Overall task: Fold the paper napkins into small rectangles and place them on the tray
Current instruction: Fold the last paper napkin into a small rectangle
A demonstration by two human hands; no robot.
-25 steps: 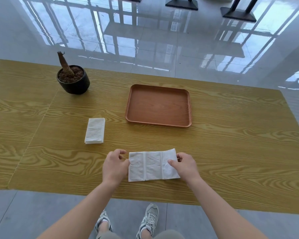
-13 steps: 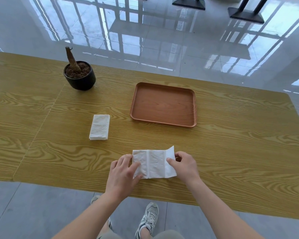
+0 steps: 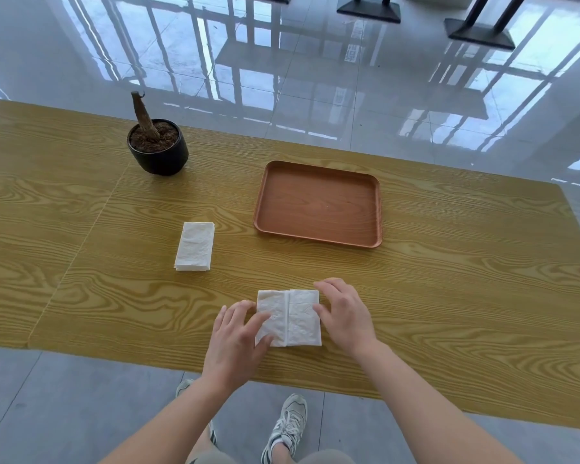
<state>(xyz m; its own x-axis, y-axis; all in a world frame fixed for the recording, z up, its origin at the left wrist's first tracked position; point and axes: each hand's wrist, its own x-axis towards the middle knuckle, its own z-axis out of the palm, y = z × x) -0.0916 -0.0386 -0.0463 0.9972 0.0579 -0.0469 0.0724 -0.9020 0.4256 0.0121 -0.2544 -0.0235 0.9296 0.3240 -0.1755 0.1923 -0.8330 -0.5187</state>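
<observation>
Pressing napkin (image 3: 292, 318) flat with left hand (image 3: 238, 336), fingers straight; covering its right edge with right hand (image 3: 345, 313), pinching or not unclear; facing tray (image 3: 318, 202) far, slightly right, nearer that hand.

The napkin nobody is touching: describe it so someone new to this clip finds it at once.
On the long wooden table, look left of the brown tray. There, nearer than the black plant pot, lies a narrow folded white napkin. Unlike the wider napkin at the near edge, it lies untouched.

Canteen-like hall: wooden table (image 3: 449, 296), glossy floor (image 3: 315, 95), pedestal bases (image 3: 369, 8).
</observation>
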